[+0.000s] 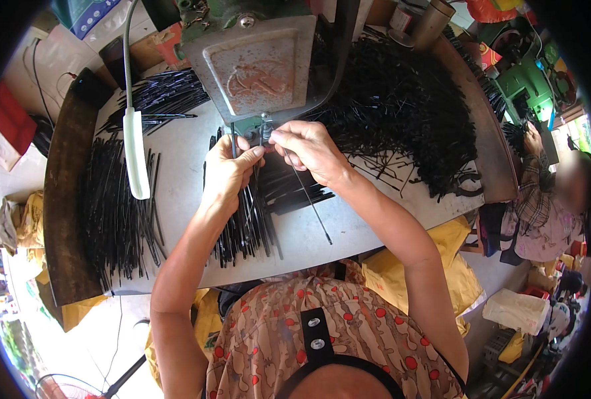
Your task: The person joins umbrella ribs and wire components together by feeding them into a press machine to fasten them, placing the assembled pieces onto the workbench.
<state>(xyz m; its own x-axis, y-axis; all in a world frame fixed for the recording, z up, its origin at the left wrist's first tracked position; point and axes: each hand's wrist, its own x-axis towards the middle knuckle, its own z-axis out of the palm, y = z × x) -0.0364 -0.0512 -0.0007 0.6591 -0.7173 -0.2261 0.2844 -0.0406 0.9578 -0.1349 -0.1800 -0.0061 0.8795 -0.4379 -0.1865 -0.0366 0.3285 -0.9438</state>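
Observation:
Both hands meet at the work point below the head of a green bench machine (259,76). My right hand (315,153) pinches the upper end of a thin black rod (308,196), which slants down toward the table's near edge. Close beside it, my left hand (227,174) is closed, thumb and forefinger pressed together at the small metal tooling (266,131). A dark upright rod shows at its fingers; whether it is held or part of the machine is unclear. Under my left hand a bundle of black rods (245,229) lies on the pale worktable (335,229).
More black rods (119,206) lie at the left, with another pile (165,100) behind. A large heap of black strips (408,106) covers the right side. A raised wooden rim (69,226) borders the table. A white lamp (136,156) hangs left. Another person (541,206) works at far right.

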